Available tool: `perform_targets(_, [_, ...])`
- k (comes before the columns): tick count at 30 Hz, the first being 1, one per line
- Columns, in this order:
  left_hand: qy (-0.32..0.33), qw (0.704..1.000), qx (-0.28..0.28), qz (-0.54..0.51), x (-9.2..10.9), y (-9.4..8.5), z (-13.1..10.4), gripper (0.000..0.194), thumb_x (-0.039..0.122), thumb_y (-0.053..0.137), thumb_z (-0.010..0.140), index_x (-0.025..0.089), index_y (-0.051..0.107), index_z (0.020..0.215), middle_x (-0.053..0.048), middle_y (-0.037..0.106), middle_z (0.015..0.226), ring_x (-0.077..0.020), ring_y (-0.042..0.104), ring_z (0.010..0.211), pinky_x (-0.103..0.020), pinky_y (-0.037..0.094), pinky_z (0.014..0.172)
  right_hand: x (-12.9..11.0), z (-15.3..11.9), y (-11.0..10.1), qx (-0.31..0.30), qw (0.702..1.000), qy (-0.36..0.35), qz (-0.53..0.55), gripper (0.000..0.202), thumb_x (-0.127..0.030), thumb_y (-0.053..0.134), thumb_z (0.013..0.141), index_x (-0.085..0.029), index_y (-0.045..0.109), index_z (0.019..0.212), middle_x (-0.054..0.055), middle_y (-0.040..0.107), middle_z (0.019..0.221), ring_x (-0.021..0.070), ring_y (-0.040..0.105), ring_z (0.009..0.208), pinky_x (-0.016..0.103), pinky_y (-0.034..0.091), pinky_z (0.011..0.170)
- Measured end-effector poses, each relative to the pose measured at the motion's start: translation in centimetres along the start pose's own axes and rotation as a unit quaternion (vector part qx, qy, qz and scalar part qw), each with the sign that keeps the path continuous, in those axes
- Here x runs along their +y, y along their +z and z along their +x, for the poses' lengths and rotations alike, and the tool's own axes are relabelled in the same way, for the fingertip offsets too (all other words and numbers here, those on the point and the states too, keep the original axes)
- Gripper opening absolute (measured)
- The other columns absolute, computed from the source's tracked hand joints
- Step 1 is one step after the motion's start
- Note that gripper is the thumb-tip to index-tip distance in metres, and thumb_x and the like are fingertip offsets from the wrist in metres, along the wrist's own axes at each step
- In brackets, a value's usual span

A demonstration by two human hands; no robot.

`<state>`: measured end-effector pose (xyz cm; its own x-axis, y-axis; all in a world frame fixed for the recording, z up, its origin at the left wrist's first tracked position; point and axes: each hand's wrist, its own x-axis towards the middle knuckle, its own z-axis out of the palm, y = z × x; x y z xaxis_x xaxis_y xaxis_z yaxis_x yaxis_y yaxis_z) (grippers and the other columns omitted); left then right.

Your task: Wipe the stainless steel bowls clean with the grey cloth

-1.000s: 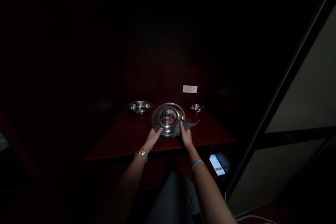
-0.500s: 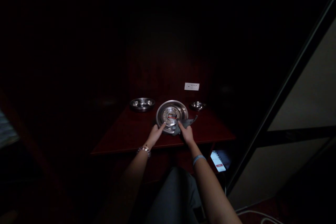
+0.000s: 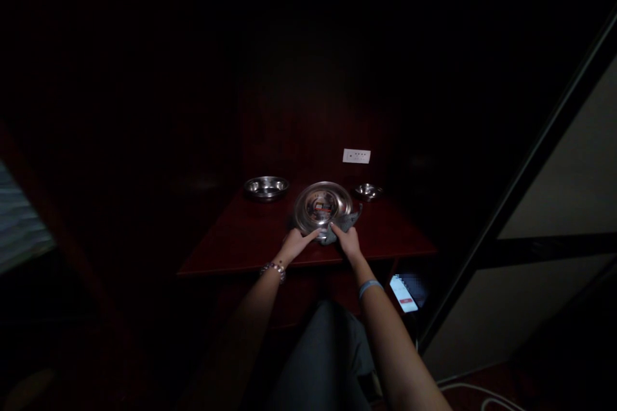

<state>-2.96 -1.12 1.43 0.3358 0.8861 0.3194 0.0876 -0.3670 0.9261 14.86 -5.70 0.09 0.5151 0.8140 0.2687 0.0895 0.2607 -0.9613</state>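
A round stainless steel dish (image 3: 301, 202), with a dark and red label (image 3: 322, 207) at its middle, is tilted toward me above the dark red table (image 3: 226, 244). My left hand (image 3: 295, 245) grips its near-left rim, thumb lying over the edge and fingers hidden beneath. On the near-right rim, my right hand (image 3: 349, 244) pinches a grey cloth (image 3: 332, 234) against the metal. One corner of the cloth sticks out to the right, past the rim.
Another steel dish (image 3: 266, 188) sits at the table's back left, a small steel bowl (image 3: 369, 192) at the back right. A white wall socket (image 3: 356, 156) is behind them. Under the table's right side glows a phone (image 3: 403, 293). A white cable (image 3: 482, 390) lies at lower right.
The dish leans back a little more, and my left thumb has shifted right along its near rim. The whole view has moved slightly. Both hands keep their hold.
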Motion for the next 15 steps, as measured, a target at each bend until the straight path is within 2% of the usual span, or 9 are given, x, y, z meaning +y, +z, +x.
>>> perform_targets(4, [-0.007, 0.999, 0.002, 0.05, 0.2, -0.2, -0.2, 0.053, 0.053, 0.081, 0.067, 0.023, 0.075, 0.11, -0.011, 0.075, 0.119, -0.0306, 0.06, 0.128, -0.038, 0.038, 0.114, -0.1, 0.0, -0.1, -0.013, 1.0, 0.0, 0.0, 0.047, -0.045, 0.078, 0.067, -0.013, 0.076, 0.102, 0.01, 0.078, 0.101, 0.027, 0.072, 0.101, 0.037, 0.056, 0.091])
perform_targets(9, [-0.007, 0.998, -0.012, 0.059, -0.1, -0.1, -0.5, 0.057, 0.053, 0.082, 0.064, 0.029, 0.074, 0.114, -0.006, 0.071, 0.128, -0.0286, 0.056, 0.133, -0.033, 0.035, 0.115, 0.3, 0.1, -0.1, -0.019, 1.0, -0.002, 0.007, 0.048, -0.049, 0.074, 0.071, -0.012, 0.075, 0.101, 0.011, 0.078, 0.105, 0.0264, 0.072, 0.1, 0.036, 0.056, 0.09])
perform_targets(12, [-0.005, 0.998, -0.002, 0.067, -0.6, 0.0, -0.3, 0.049, 0.051, 0.079, 0.068, 0.029, 0.075, 0.111, -0.006, 0.07, 0.13, -0.0283, 0.054, 0.135, -0.034, 0.034, 0.116, 0.6, 0.2, -0.1, -0.021, 1.0, -0.001, 0.005, 0.049, -0.051, 0.073, 0.071, -0.011, 0.075, 0.1, 0.011, 0.078, 0.104, 0.0263, 0.073, 0.099, 0.036, 0.056, 0.09])
perform_targets(15, [-0.039, 0.995, 0.006, 0.094, -1.3, -0.1, 0.4, 0.043, 0.05, 0.075, 0.073, 0.027, 0.076, 0.109, -0.008, 0.07, 0.13, -0.0306, 0.053, 0.136, -0.038, 0.033, 0.116, 0.7, 0.3, 0.0, -0.028, 1.0, 0.0, 0.004, 0.051, -0.052, 0.075, 0.07, -0.011, 0.075, 0.101, 0.011, 0.078, 0.104, 0.0256, 0.073, 0.099, 0.036, 0.056, 0.09])
